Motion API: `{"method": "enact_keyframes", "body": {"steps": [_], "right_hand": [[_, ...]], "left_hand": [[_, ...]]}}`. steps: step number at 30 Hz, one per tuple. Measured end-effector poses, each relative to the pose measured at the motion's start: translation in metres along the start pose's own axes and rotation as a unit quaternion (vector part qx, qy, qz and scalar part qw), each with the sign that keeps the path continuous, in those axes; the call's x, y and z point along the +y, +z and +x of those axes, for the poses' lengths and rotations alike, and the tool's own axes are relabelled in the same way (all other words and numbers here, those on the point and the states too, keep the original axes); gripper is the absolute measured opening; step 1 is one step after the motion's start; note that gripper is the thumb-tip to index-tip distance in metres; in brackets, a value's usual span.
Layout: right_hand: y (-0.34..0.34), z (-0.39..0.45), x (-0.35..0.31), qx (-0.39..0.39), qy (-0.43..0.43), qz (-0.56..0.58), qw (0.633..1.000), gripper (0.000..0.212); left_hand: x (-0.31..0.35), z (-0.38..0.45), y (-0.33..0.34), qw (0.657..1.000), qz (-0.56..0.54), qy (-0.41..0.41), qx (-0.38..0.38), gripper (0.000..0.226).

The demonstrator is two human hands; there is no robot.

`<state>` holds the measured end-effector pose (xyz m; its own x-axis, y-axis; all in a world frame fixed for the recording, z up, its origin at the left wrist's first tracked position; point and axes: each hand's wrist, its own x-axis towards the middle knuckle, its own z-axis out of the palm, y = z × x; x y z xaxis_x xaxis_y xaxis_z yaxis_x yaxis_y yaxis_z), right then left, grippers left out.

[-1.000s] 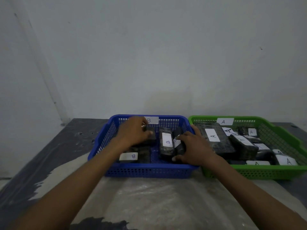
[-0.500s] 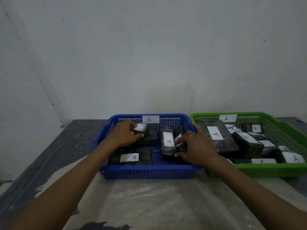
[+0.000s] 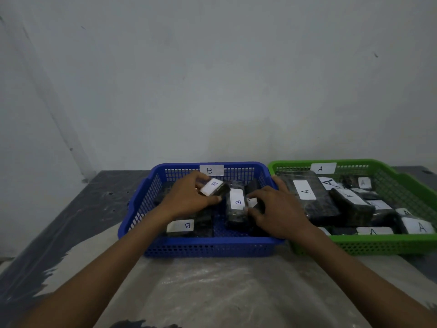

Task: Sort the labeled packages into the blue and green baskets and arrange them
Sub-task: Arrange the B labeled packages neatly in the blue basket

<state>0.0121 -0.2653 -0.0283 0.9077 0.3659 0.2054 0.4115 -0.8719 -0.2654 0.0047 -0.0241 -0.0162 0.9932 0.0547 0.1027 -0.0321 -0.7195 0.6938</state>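
The blue basket (image 3: 201, 246) tagged B stands at the table's middle, with the green basket (image 3: 378, 245) tagged A touching its right side. Inside the blue one, my left hand (image 3: 189, 197) grips a small black package with a white B label (image 3: 212, 187), lifted and tilted. My right hand (image 3: 276, 209) holds another dark package (image 3: 252, 201) at the basket's right side, mostly hidden by my fingers. Between them stands a black B package (image 3: 236, 204). A further B package (image 3: 186, 226) lies at the front left. Several black A packages (image 3: 307, 195) fill the green basket.
A grey table (image 3: 212, 292) with a pale worn patch lies in front of the baskets. A plain white wall rises right behind them. The table's left edge slants away at the left.
My left hand has lifted its small B package and turned it so the label faces up. My right hand has stayed on the package at the basket's right side.
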Motion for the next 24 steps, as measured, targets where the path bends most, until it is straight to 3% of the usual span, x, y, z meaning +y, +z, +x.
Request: {"method": "enact_keyframes", "body": {"steps": [2,4,7,12,16,20,24], "right_hand": [[-0.001,0.001,-0.002,0.044,-0.009,0.022,0.999,0.036],[-0.005,0.001,-0.008,0.087,-0.032,0.114,0.989,0.036],[-0.009,0.0,-0.025,0.041,-0.039,0.284,0.957,0.033],[-0.012,0.006,-0.032,-0.002,0.002,0.386,0.922,0.042],[-0.031,0.015,-0.016,-0.049,-0.003,0.342,0.938,0.046],[-0.04,0.023,-0.013,-0.164,-0.038,0.228,0.959,0.05],[-0.03,0.032,-0.028,-0.27,-0.062,0.159,0.948,0.045]], "left_hand": [[0.008,-0.017,0.001,0.999,-0.034,-0.003,-0.017,0.07],[0.015,-0.028,0.003,0.999,-0.048,0.003,-0.021,0.076],[0.022,-0.034,0.009,0.995,-0.087,0.024,-0.03,0.077],[0.019,-0.035,-0.002,0.988,-0.131,0.052,-0.059,0.068],[-0.013,-0.032,-0.033,0.994,-0.002,0.051,-0.092,0.038],[-0.042,-0.023,-0.05,0.976,0.143,-0.001,-0.164,0.06],[-0.05,-0.017,-0.043,0.935,0.253,-0.009,-0.25,0.082]]}}
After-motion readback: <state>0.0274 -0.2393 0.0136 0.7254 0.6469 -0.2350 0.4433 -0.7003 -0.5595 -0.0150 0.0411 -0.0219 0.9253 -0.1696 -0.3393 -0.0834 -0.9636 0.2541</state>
